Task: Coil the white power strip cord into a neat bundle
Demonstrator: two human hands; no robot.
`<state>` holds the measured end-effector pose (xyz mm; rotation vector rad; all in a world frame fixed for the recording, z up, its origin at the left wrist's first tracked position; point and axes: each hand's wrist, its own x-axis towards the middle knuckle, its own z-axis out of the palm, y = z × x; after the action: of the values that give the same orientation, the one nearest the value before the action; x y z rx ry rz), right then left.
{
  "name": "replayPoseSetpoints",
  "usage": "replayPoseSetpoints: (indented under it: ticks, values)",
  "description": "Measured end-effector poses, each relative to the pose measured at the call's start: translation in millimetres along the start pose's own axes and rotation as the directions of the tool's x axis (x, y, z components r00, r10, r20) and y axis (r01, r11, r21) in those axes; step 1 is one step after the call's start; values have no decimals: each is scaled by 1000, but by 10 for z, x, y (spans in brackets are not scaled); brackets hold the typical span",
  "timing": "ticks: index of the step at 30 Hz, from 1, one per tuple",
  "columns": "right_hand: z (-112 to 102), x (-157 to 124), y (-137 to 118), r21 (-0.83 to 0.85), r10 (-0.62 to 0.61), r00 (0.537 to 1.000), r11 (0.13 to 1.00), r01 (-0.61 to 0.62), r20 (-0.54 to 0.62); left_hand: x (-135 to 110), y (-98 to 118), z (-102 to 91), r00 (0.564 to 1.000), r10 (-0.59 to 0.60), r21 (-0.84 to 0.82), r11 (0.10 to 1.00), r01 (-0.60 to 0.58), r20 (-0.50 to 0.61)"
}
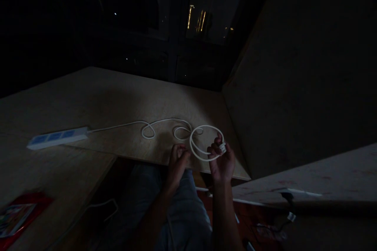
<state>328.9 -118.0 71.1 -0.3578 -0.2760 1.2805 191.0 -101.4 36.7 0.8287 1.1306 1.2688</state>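
A white power strip (pixel 59 138) with blue socket faces lies at the left on the pale tabletop. From its right end a thin white cable (pixel 118 126) runs across the surface in loose loops. My right hand (pixel 223 164) is closed around the white plug (pixel 222 148) and part of the cable, and a round coil (pixel 191 141) hangs from it to the left. Just below and left of that coil is my left hand (pixel 178 160), its fingers loosely curled with a gap to the thumb. No cable shows between them, though the dim light hides detail.
A pale tabletop (pixel 112 98) meets a dark wall (pixel 294 86) on the right and night windows (pixel 203 11) behind. A red package (pixel 26 213) lies at lower left. Another white cable (pixel 103 204) hangs by my legs (pixel 176 211). A dark cord (pixel 282 225) lies near the floor at right.
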Motion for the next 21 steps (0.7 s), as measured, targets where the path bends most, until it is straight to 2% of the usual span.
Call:
replayPoseSetpoints:
  ticks: [1, 3, 6, 10, 12, 15, 21]
  values:
    - [-5, -10, -30, 19, 48, 999, 999, -48, 15, 52, -19, -10, 1000, 0, -29, 1000, -1, -27]
    - [-28, -22, -68, 39, 149, 988, 988, -151, 43, 140, -37, -15, 1000, -18, -87, 996, 18, -6]
    - [-76, -8, -84, -2, 259, 963, 966, -259, 78, 214, -25, 7, 997, -12, -88, 996, 18, 73]
    - [-97, 49, -96, -160, 317, 944, 940, -300, 91, 251, 25, 30, 972, 19, 3, 1000, -20, 233]
    - [-81, 81, -112, -266, 317, 944, 921, -284, 91, 267, 73, 24, 953, 54, 58, 996, -74, 299]
    - [-54, 142, -126, -444, 275, 959, 869, -218, 68, 278, 185, 7, 933, 119, 101, 982, -162, 340]
    - [-58, 382, -10, -701, 32, 998, 713, 11, 49, 237, 417, 3, 893, 169, 140, 959, -247, 418]
